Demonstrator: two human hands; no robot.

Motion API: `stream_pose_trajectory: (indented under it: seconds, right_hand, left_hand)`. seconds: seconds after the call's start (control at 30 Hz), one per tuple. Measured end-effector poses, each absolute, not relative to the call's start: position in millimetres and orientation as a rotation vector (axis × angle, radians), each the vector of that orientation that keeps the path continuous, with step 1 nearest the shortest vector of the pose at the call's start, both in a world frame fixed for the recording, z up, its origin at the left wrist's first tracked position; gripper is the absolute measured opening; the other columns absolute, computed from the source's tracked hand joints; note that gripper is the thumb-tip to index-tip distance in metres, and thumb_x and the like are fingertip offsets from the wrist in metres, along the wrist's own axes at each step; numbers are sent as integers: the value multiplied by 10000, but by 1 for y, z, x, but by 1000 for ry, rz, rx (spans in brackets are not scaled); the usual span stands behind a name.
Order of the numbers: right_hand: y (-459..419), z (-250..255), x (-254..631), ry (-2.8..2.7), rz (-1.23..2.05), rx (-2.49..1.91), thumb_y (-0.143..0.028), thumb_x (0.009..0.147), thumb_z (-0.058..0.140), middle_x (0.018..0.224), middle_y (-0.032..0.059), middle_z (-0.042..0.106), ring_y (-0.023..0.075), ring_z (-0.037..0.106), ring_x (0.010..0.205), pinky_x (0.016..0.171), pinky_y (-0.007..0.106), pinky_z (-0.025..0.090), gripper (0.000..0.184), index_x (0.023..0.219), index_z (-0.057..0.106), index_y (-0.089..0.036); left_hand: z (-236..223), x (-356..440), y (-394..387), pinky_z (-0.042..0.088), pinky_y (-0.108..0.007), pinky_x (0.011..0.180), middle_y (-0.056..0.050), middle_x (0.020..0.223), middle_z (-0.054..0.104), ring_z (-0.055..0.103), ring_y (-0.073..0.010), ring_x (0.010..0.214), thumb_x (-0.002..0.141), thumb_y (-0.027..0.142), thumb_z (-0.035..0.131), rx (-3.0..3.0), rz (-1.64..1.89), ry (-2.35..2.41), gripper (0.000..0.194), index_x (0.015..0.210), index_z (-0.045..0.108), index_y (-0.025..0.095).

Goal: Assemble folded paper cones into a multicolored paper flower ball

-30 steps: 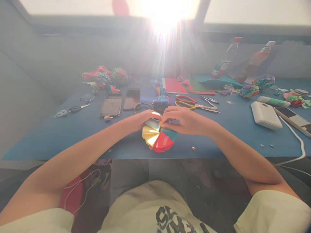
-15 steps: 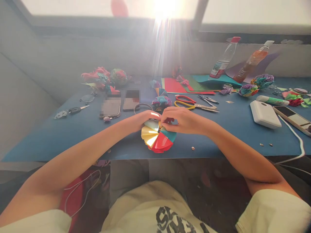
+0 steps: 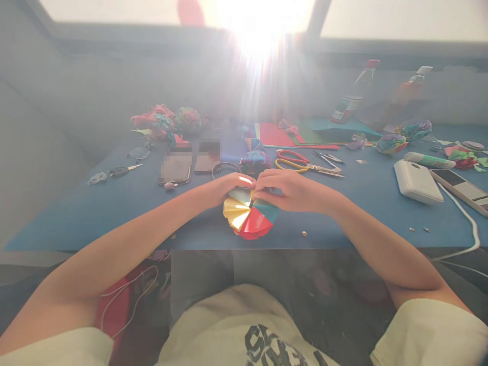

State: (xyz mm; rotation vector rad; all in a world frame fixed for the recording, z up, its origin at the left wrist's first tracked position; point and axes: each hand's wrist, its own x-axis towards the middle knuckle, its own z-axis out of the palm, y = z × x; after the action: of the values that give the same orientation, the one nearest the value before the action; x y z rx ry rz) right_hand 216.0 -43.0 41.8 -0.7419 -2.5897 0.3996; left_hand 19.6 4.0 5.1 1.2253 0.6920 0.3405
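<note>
A round paper fan (image 3: pixel 247 217) of yellow, red and teal folded segments lies near the front edge of the blue table (image 3: pixel 114 213). My left hand (image 3: pixel 224 185) curls over its upper left part, fingers closed on the paper. From the right, my right hand (image 3: pixel 284 189) pinches the fan's centre with bent fingers. The upper half of the fan is hidden under both hands.
Behind my hands lie yellow-and-red scissors (image 3: pixel 301 161), a small paper ball (image 3: pixel 254 158) and two phones (image 3: pixel 175 170). To the right sit a white power bank (image 3: pixel 417 181) with a cable, a remote (image 3: pixel 459 185) and two bottles (image 3: pixel 353 99). Paper flowers (image 3: pixel 156 122) sit at back left.
My hands stay on the fan with only small finger shifts. The camera view wobbled slightly and the sun glare grew stronger.
</note>
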Motion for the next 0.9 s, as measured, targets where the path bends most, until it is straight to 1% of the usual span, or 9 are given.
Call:
stream_pose_trajectory:
  seconds: [0.1,0.23,0.4,0.53,0.7,0.8,0.9]
  right_hand:
    - [-44,43,216,-2603,360,-762,-224,910,471,804,36,613,109,538,717,668,216,403,218,830,664,-163]
    - [-43,43,218,-2621,261,-811,-244,894,520,830,44,641,131,563,765,709,241,410,201,844,699,-168]
    - [-42,43,218,-2630,194,-765,-224,914,488,870,54,678,148,573,829,734,251,419,229,894,711,-173]
    - [-41,42,218,-2629,222,-709,-224,920,476,868,53,684,147,580,829,735,249,427,242,881,710,-173]
    - [-41,41,218,-2631,234,-748,-254,912,500,875,60,678,145,590,819,723,246,432,230,884,711,-168]
    - [-40,40,218,-2634,248,-729,-226,904,514,879,50,679,139,591,832,729,239,432,205,892,712,-175]
    - [-40,39,218,-2627,224,-745,-218,898,517,868,54,675,144,591,818,718,246,434,203,874,712,-168]
  left_hand:
    - [4,20,5,420,-233,569,-20,724,618,594,-133,643,696,239,636,1227,336,680,116,712,595,133]
    - [2,20,7,409,-241,562,-21,702,613,578,-128,616,695,268,666,1228,355,721,156,722,604,128]
    - [-1,21,9,397,-232,552,-10,665,609,576,-123,606,665,231,680,1221,365,739,125,695,619,126]
    - [0,22,8,395,-231,544,-7,663,613,577,-125,601,656,211,681,1215,351,745,110,678,609,131]
    - [2,21,6,399,-224,539,-4,666,617,573,-113,589,670,221,674,1201,358,742,109,689,616,131]
    - [3,21,5,401,-217,537,1,661,612,571,-106,584,662,201,676,1201,349,735,96,682,614,130]
    - [3,21,5,400,-215,531,1,657,609,571,-108,582,664,215,681,1202,357,754,108,684,616,131]
